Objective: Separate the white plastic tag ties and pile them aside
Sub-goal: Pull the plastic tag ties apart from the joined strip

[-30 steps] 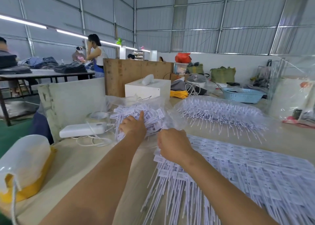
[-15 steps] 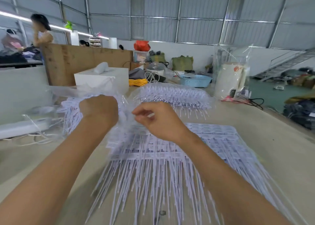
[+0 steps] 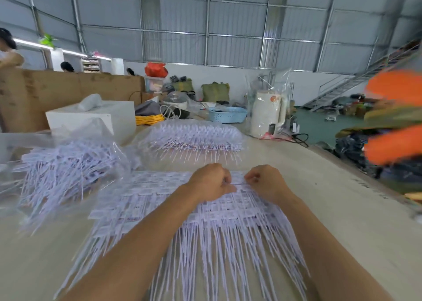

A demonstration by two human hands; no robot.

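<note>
Both hands down on the far edge of the flat sheet of joined tag ties (image 3: 205,211): left hand (image 3: 211,182) curled, fingers pinching at the tag heads; right hand (image 3: 266,183) likewise curled, pinching the same row just beside it. Sheet spread on the pale surface (image 3: 338,209), tails fanned toward the near edge. Loose pile of tag ties (image 3: 66,168) to the left, half inside clear plastic (blurred). Bagged bundle of ties (image 3: 194,138) farther back, apart from the sheet. Bare surface to the right as far as its long edge. White box (image 3: 96,115), blue basket (image 3: 228,114) and wrapped kettle (image 3: 267,115) along the back.
</note>
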